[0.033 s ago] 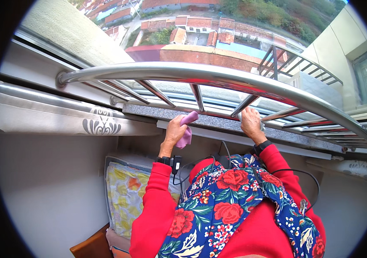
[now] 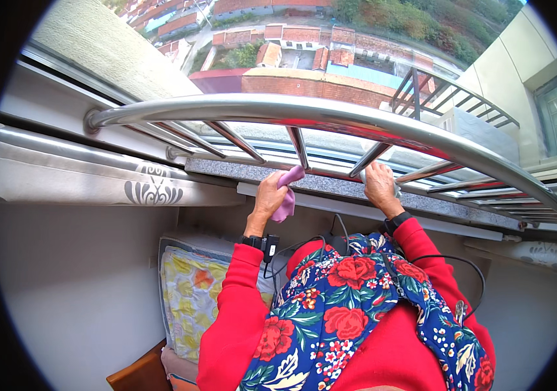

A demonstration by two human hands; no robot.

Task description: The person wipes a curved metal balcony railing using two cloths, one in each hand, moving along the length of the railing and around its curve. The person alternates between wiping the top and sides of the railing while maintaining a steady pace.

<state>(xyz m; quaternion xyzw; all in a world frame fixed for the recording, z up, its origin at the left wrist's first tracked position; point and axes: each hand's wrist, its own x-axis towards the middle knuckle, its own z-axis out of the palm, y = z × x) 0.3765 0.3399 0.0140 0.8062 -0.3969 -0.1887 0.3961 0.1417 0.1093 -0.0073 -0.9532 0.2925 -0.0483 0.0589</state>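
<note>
My left hand point(image 2: 268, 199) is closed around a pink-purple cloth point(image 2: 285, 207), one end sticking up past the fingers and the rest hanging down. It is at the near edge of the grey speckled stone sill point(image 2: 331, 186), below the railing's bars. Further right, my right hand point(image 2: 381, 185) is closed at the lower end of a shiny metal bar point(image 2: 374, 156). A bit of pale cloth point(image 2: 397, 191) shows beside its fingers; most of it is hidden by the hand. Above both hands curves the railing's thick top rail point(image 2: 278, 111).
Window glass lies beyond the railing, with red-roofed houses point(image 2: 301, 34) far below. A rolled pale curtain or blind with a grey pattern point(image 2: 96, 173) is at left. Below it is yellow floral bedding point(image 2: 187, 287). A black cable point(image 2: 467, 262) loops near my right arm.
My left hand and the pink-purple cloth have shifted very slightly to the right. The right hand stays at the bar.
</note>
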